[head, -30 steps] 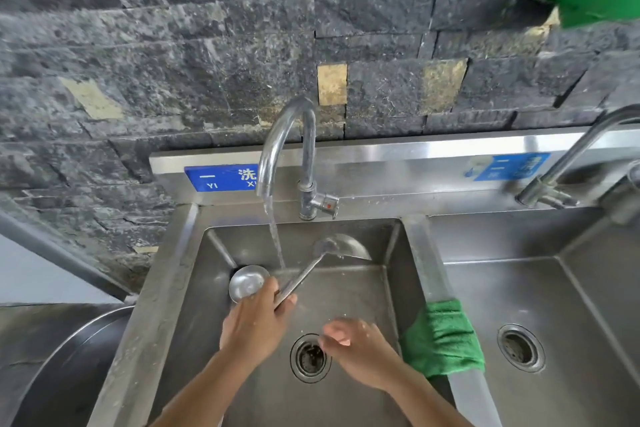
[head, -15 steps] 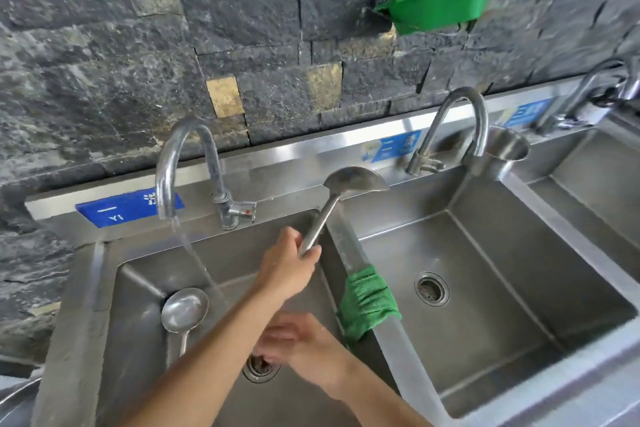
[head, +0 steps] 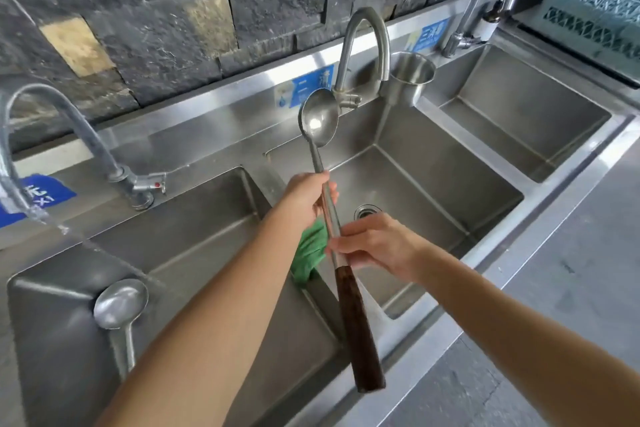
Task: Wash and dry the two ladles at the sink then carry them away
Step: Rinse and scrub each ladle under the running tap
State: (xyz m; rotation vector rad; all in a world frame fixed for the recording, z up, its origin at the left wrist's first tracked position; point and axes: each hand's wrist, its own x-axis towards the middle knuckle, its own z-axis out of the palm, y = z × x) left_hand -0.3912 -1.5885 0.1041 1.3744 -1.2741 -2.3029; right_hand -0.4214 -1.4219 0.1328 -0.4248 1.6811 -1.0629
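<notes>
A steel ladle point(head: 319, 120) with a dark wooden handle is held up over the divider between the left and middle basins, bowl facing me. My left hand point(head: 309, 193) grips its metal shaft high up. My right hand point(head: 374, 243) holds the shaft just above the wooden grip. A second steel ladle point(head: 120, 303) lies in the left basin point(head: 214, 218), bowl up near the front left corner. A green cloth point(head: 309, 255) hangs over the divider, partly hidden behind my hands.
Water runs from the left tap point(head: 65, 114) into the left basin. The middle tap point(head: 363, 42) and the right tap point(head: 485, 0) are off. A steel cup point(head: 410, 76) stands behind the middle basin point(head: 433, 177). A teal crate point(head: 595, 3) sits at the far right.
My left hand lifted one ladle out of the left basin and swung it right over the divider. My right hand came up and took hold of its shaft. The view turned right.
</notes>
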